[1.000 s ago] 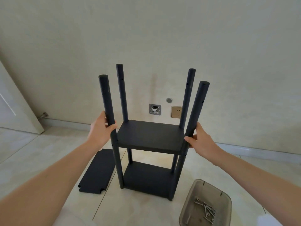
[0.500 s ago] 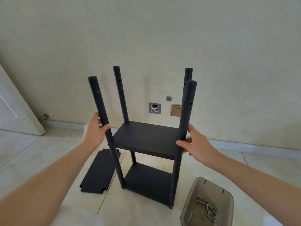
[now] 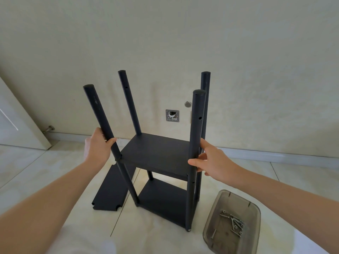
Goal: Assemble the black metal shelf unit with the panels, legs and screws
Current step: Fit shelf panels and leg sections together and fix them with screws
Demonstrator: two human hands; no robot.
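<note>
head view: the shelf unit [image 3: 161,173] stands on the tiled floor [image 3: 45,171] with two panels fitted and four legs projecting above. left hand [image 3: 98,146] grips the front-left leg [image 3: 102,123], fingers wrapped around it. right hand [image 3: 211,158] holds the front-right leg [image 3: 196,143], thumb and fingers curled on it. judged step: positioning the frame for the third panel. next move calls for lifting the loose panel [image 3: 111,189], then screws [image 3: 233,223] from the plastic tray [image 3: 216,213]. no legible writing.
</note>
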